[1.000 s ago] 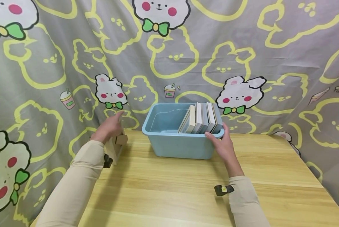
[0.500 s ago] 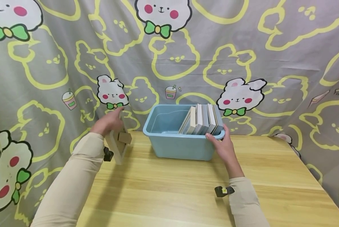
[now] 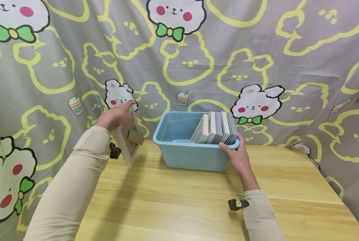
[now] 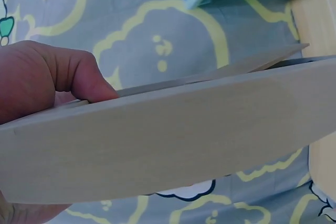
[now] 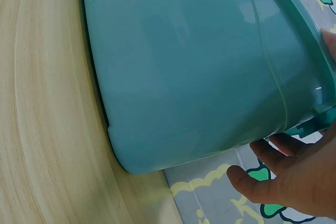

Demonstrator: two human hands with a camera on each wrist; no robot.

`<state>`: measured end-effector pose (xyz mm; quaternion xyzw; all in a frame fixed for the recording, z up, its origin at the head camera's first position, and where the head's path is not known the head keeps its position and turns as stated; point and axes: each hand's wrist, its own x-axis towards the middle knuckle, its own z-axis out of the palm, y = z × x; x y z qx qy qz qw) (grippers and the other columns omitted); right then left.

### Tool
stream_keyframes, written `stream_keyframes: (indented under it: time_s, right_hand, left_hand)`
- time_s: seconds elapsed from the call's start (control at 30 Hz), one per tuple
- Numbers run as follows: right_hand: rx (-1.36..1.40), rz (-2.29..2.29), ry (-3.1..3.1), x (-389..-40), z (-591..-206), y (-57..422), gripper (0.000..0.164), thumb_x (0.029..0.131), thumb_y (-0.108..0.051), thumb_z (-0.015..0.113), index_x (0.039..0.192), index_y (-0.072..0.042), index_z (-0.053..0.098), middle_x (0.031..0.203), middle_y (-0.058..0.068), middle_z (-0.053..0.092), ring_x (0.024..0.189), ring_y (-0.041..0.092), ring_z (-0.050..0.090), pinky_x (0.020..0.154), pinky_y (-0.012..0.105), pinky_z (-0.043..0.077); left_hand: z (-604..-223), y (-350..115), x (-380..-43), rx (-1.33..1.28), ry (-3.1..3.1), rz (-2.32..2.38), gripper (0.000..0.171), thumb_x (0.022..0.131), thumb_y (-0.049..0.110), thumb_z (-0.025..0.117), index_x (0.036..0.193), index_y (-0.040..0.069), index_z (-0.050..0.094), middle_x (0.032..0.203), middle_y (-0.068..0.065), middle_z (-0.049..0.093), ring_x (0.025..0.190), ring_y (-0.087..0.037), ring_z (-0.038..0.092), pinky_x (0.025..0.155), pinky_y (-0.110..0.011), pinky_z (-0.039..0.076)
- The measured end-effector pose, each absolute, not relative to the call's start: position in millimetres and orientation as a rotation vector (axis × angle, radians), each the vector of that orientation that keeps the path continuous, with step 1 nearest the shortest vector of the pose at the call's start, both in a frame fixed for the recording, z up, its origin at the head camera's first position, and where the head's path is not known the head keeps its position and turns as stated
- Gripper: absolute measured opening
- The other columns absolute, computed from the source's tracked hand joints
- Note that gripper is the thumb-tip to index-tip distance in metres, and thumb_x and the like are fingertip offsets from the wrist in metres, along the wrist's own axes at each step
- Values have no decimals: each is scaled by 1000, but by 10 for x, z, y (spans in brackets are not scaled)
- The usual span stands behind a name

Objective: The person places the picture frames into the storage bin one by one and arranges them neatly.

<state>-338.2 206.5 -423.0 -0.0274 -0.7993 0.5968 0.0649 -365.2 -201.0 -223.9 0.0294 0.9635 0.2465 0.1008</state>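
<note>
In the head view my left hand [image 3: 117, 115] grips the upper edge of a picture frame [image 3: 121, 144] with a pale rim. A brown stand flap [image 3: 135, 137] juts from its back, and it is raised above the table, left of the bin. The left wrist view shows the thumb pressed along one side of the frame's broad wooden edge [image 4: 173, 135]. A light blue plastic bin [image 3: 194, 157] stands upright on the table. My right hand [image 3: 239, 157] holds its right end by the rim, thumb on top, with fingers curled below in the right wrist view.
Several frame-like or book-like flat items [image 3: 217, 129] lean upright in the bin's right half. Beneath lies a wood-grain table [image 3: 173, 204]. A grey curtain [image 3: 194, 47] with bear and bunny prints hangs close behind and along both sides.
My left hand has risen and moved slightly right, lifting the picture frame with it. The right hand keeps its hold on the bin; the whole head view has shifted a little.
</note>
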Motion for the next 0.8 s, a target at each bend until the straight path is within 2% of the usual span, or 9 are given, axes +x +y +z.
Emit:
stream_keyframes:
  time_s: [0.27,0.43,0.57,0.67,0.8]
  right_hand:
    - [-65,1814,-2400,-3381,-4239,2067,99,83,-57,66,154,-35,2,161,8,20,148,33,20,116,58,22]
    - [-59,1824,-2384,-3384,-4242,2077,98,83,-56,67,154,-34,3,161,8,20,148,32,19,116,58,21]
    - [-46,1826,-2370,-3386,-4235,2070,99,82,-56,68,154,-33,4,160,8,22,148,31,20,116,57,22]
    - [-46,1824,-2369,-3388,-4233,2069,98,82,-55,68,155,-33,5,160,8,23,148,31,21,116,57,22]
    - [-45,1832,-2362,-3386,-4233,2077,98,83,-54,68,155,-32,6,160,9,24,148,32,21,116,57,22]
  left_hand:
    - [-2065,-1921,-3666,112,2867,681,82,84,-2,38,157,20,6,156,-25,19,123,-35,35,88,-44,40]
    - [-1947,-1820,-3674,124,2869,690,82,85,-2,36,157,23,5,155,-24,22,119,-35,39,84,-42,41]
    - [-1852,-1744,-3683,133,2867,703,84,83,-4,36,157,21,4,155,-21,22,113,-34,40,75,-38,39]
    - [-1770,-1687,-3690,127,2865,711,85,84,-4,36,157,21,3,157,-19,19,117,-34,38,77,-38,39]
    - [-1670,-1616,-3692,117,2886,695,84,84,-4,36,157,23,2,159,-17,18,122,-34,35,89,-43,34]
